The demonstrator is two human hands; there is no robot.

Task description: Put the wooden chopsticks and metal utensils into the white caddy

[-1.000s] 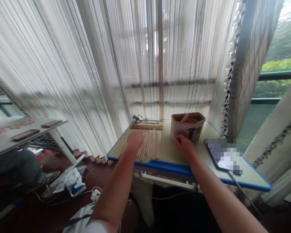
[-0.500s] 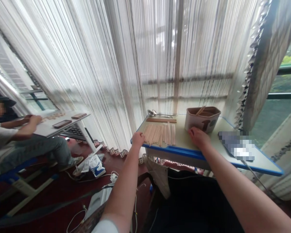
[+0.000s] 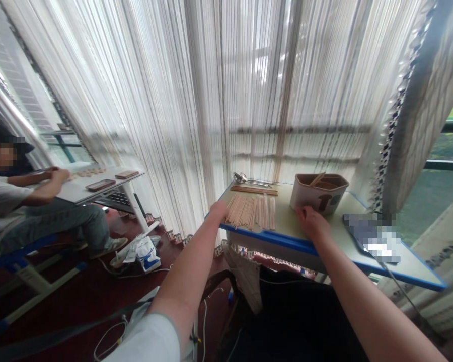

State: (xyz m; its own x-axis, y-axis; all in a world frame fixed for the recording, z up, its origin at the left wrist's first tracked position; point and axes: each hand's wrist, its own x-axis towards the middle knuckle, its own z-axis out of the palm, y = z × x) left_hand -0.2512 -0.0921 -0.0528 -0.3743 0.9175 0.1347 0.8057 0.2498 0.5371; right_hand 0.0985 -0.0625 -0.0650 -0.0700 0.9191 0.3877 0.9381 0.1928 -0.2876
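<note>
A row of pale wooden chopsticks (image 3: 245,212) lies side by side on the table, some at its right end in clear wrappers. At the left end of this row is my left hand (image 3: 219,209), over the table's left edge, with its fingers hidden behind its back. My right hand (image 3: 313,221) rests on the table against the lower front of a brown and white divided holder (image 3: 317,198). Its fingers are curled together, and whether anything is in them I cannot make out. One pair of wooden chopsticks (image 3: 317,179) leans inside the holder.
Darker chopsticks (image 3: 253,190) and metal ladles (image 3: 251,181) lie along the back of the blue-edged table (image 3: 287,241). A partly blurred phone-like device (image 3: 362,236) with a cable is at the right. Leftward, another person (image 3: 18,201) sits at a white table (image 3: 115,173).
My left hand has moved left, from over the chopsticks to their left end. My right hand stays by the holder. The view has swung left, bringing the other person into sight.
</note>
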